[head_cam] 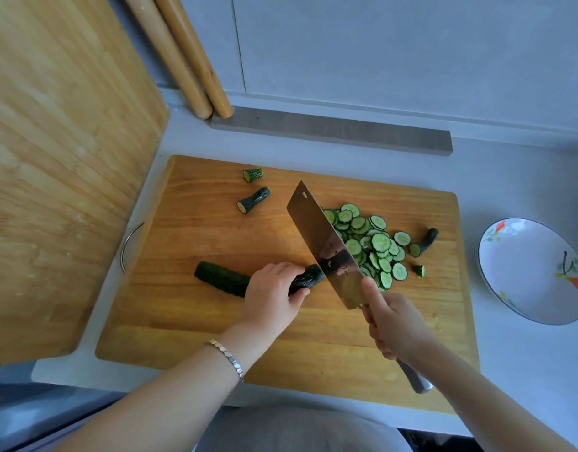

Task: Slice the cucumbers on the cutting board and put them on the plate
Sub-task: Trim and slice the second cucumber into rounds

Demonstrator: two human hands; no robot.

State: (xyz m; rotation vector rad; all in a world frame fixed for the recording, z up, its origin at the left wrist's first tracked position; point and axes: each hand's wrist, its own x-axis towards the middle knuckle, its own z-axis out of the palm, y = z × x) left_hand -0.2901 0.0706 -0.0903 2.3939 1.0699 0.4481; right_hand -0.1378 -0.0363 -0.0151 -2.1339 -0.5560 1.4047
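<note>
Dark-green and knobbly, a cucumber point(222, 278) lies across the near-left part of the cutting board point(216, 334). The fingers point(282, 270) of the left hand point(271, 296) curl over its right portion, with the thumb pressed to its near side. The right hand point(396, 324) is wrapped round the handle of a cleaver point(323, 246), its index finger laid straight along the flat of the blade. The blade stands tilted at the cucumber's right end, its tip pointing toward the board's far edge.

Just right of the blade, at the board's centre-right, spreads a heap of cucumber slices point(372, 246). Two cut stubs point(253, 200) rest toward the board's far-left area. A third stub point(427, 239) and a small wedge point(419, 270) lie at the right fringe of the heap. A silver bracelet point(229, 358) circles the left wrist above the board's near edge.

The plate point(528, 272), white with painted flowers, sits on the pale desk point(525, 370) just off the board's right edge. Left of the board a second wooden board point(59, 158) leans upright. Beyond the board's far-left corner two rolling pins point(183, 53) stand against the wall, and a grey strip point(330, 132) lies along the desk past the far edge.
</note>
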